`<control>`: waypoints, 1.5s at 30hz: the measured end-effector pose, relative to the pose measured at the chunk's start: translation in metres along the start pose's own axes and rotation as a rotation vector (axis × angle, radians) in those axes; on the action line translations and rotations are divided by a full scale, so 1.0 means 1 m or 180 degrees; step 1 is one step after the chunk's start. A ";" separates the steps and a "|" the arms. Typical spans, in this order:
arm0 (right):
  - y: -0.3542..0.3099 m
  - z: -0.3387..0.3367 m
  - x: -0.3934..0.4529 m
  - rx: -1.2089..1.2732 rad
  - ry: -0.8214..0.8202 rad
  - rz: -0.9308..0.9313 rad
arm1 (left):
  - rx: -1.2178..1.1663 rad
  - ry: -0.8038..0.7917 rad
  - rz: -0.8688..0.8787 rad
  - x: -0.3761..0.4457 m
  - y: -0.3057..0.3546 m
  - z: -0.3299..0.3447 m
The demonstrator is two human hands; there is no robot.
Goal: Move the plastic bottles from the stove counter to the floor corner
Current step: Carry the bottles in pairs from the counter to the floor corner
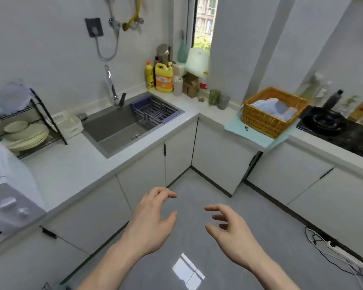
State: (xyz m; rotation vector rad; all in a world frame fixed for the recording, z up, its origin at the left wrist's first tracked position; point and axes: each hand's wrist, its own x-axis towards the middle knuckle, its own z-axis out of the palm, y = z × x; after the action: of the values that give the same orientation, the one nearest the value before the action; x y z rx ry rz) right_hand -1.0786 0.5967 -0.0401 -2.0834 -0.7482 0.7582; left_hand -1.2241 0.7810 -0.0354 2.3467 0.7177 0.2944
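Grey tiled floor fills the near centre and runs to the floor corner where two runs of white cabinets meet. An L-shaped white counter wraps the left and far sides.

Left run: steel sink with a purple drain rack across its far right end; black dish rack holding pale plates at far left; white appliance at the near left edge.

Far corner by the window: yellow detergent jug among assorted containers.

Right run: wicker basket with light cloth inside, sitting on a pale blue board that overhangs the counter edge. Right of it, black stove. Plastic bottles stand on the counter behind the stove against the wall, at the far right; several are clear and blurred, one dark bottle stands out.

Power strip with cables lies on the floor at near right.

Left hand and right hand are both over the floor, near centre, palms down, fingers spread and loosely curved, holding nothing, well apart from the bottles.
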 end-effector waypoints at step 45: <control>0.319 -0.633 0.049 0.0672 0.2812 0.0885 | -0.0104 -0.1635 0.2679 0.416 0.597 0.423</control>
State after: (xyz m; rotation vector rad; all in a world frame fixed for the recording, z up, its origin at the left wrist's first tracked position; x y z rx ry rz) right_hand -0.5119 0.1716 0.0142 -2.0554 0.1063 -0.0029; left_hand -0.4705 0.4151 0.0418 2.4194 -0.5333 0.0395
